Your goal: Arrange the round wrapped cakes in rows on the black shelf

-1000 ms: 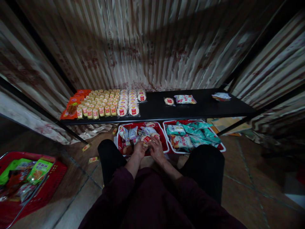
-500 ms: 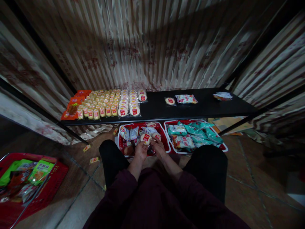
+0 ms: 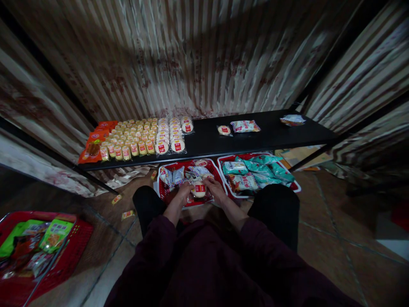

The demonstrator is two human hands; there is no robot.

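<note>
Between my two hands, over the left red basket (image 3: 162, 195), is a round packaged cake (image 3: 200, 190) in clear wrap with a red label. My left hand (image 3: 185, 190) grips its left side, fingers closed. My right hand (image 3: 216, 189) is closed at its right edge, and a second pale round pack seems to lie under those fingers. Striped snack packs (image 3: 172, 175) fill the basket around the hands. On the black shelf (image 3: 204, 143) above stand rows of the same round cakes (image 3: 171, 135), one more lying loose (image 3: 224, 130).
Small yellow packs (image 3: 132, 138) and orange bags (image 3: 92, 145) cover the shelf's left end. A striped bag (image 3: 245, 126) and another pack (image 3: 292, 120) lie farther right. The right basket (image 3: 297, 187) holds teal bags (image 3: 260, 170). Another red basket (image 3: 79, 238) stands at far left; small packs (image 3: 128, 214) lie on the floor.
My hands have drawn the round cake slightly lower and turned its label, with it now more between both hands. The view has shifted slightly; the shelf goods look unchanged.
</note>
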